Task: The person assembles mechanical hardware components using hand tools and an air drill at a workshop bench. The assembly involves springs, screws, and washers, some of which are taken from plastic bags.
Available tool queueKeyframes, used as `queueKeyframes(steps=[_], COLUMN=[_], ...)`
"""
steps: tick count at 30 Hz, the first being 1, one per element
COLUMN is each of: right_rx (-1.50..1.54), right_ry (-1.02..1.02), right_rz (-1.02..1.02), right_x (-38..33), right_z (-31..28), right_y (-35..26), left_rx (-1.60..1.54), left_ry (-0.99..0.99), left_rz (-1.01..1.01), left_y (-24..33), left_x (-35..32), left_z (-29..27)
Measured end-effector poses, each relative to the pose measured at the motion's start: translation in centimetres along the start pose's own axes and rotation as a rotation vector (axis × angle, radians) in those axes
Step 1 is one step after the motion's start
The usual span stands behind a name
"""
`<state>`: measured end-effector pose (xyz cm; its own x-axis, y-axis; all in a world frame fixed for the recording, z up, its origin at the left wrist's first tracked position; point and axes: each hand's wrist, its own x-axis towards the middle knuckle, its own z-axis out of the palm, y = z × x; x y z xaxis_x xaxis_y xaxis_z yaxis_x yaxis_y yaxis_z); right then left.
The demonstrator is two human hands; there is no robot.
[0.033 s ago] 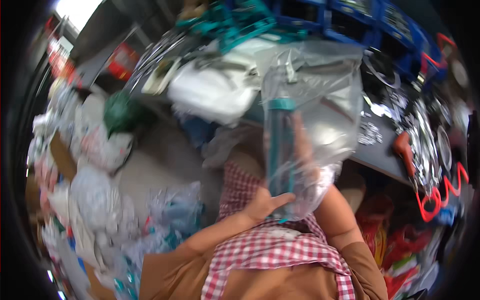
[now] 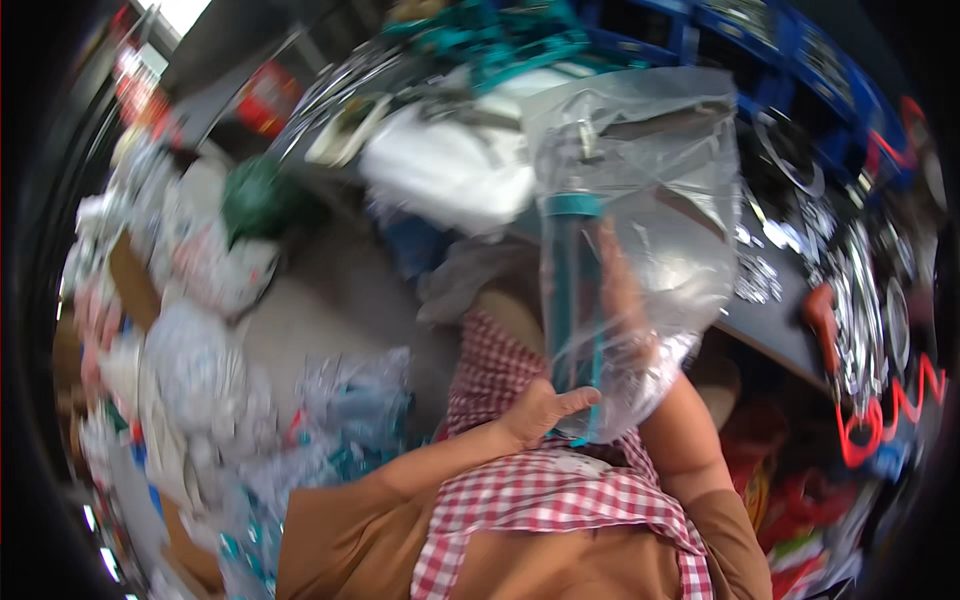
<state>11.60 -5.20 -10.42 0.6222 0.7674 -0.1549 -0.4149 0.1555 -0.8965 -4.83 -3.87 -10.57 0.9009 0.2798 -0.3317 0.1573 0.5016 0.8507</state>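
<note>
A long clear cylinder (image 2: 575,310) with a teal collar, a teal length inside and a metal tip stands upright in front of me. Around it is a large clear plastic bag (image 2: 690,240), loose and wide above and bunched near my right wrist. My left hand (image 2: 545,408) is closed round the cylinder's lower end, its thumb lying across the front. Along the cylinder's right side lies my right hand (image 2: 628,295), fingers stretched upward and seen through the plastic. Whether that hand is inside the bag or behind it, I cannot tell.
Behind the bag, the grey bench (image 2: 770,325) bears white plastic bundles (image 2: 440,170), metal parts (image 2: 760,280) and an orange-handled tool (image 2: 822,315). Blue bins (image 2: 800,60) line its back. Stuffed bags (image 2: 195,365) pile up at left, with bagged teal parts (image 2: 365,420) nearer me.
The whole view has shifted slightly, so the surroundings sit a little further right. Both hands keep their places on the cylinder and bag.
</note>
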Motion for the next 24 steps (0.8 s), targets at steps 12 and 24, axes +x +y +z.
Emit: queueKeyframes(steps=[12, 24], right_rx=[-1.307, -1.342], right_ry=[-0.399, 0.031], right_rz=[-0.207, -0.68], right_x=[-8.8, -6.7], right_z=[0.5, -4.7], right_y=[0.4, -4.6], left_rx=[-0.488, 0.057], left_ry=[1.18, 1.142], left_rz=[0.297, -0.657], left_y=[-11.0, -25.2], left_x=[-10.2, -20.8], left_z=[-27.8, -53.1])
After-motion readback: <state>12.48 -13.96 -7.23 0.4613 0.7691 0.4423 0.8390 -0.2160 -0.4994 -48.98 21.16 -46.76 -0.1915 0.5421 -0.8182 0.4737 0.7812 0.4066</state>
